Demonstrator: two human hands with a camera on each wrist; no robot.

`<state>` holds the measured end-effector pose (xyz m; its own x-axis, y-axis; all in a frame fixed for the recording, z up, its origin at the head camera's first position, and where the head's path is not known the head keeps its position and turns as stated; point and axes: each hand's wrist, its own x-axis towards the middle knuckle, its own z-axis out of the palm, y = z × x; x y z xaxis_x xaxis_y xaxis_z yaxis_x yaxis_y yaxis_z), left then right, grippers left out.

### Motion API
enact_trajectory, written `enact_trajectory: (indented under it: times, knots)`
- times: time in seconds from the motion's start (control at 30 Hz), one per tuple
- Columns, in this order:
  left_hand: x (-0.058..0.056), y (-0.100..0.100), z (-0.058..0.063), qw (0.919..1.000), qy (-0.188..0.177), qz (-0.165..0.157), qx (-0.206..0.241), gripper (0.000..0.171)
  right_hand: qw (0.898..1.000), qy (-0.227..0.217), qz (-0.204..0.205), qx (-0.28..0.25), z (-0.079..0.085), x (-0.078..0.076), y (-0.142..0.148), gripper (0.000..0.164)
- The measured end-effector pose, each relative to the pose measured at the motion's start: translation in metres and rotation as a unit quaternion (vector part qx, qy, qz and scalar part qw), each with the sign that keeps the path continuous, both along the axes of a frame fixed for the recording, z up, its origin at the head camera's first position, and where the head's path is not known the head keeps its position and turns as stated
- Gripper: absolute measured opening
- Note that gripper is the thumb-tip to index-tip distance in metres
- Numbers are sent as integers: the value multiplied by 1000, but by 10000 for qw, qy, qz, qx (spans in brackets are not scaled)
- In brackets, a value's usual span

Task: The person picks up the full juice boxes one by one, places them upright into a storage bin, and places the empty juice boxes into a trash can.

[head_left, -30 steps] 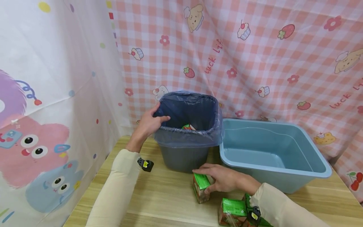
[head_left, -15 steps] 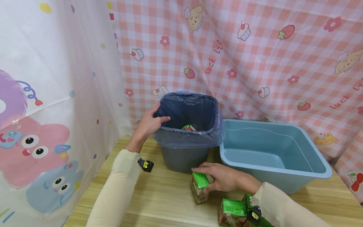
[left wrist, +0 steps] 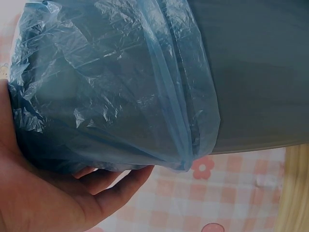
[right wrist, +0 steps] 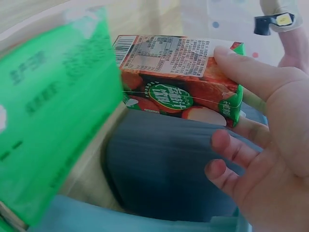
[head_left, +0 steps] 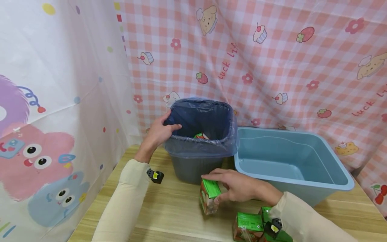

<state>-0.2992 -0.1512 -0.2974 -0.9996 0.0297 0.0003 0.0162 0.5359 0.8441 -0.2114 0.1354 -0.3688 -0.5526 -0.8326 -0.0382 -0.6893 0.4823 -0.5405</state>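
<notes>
My left hand [head_left: 158, 132] grips the left rim of a grey trash bin [head_left: 196, 169] lined with a translucent blue bag [head_left: 201, 149], thumb over the inner side. In the left wrist view its fingers lie behind the bag's fold. My right hand [head_left: 240, 186] pinches a small juice box [head_left: 208, 198] with a green top by its upper end, in front of the bin. The right wrist view shows red apples and a printed label on this juice box [right wrist: 169, 79], thumb on one face. Inside the bin, a green and red carton [head_left: 201, 135] shows partly.
Right of the bin stands a blue plastic tub [head_left: 290, 179]. More green-topped juice boxes [head_left: 249, 222] sit by the right forearm, partly covered by the sleeve. The wooden table [head_left: 169, 215] backs onto a pink checked curtain [head_left: 272, 67].
My right hand has shifted slightly left and up with the juice box, a little away from the other boxes. The left hand has kept its place on the bin's rim.
</notes>
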Motion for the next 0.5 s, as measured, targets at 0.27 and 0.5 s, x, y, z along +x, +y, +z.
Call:
enact_trajectory:
  times: [0.27, 0.5]
  knots:
    - [-1, -1, 0, 10000, -1, 13, -44, 80, 9996, 120, 70, -226, 12, 1, 0, 69]
    - [0, -1, 1, 10000, -11, 8, -36, 80, 9992, 263, 105, -295, 24, 3, -1, 70]
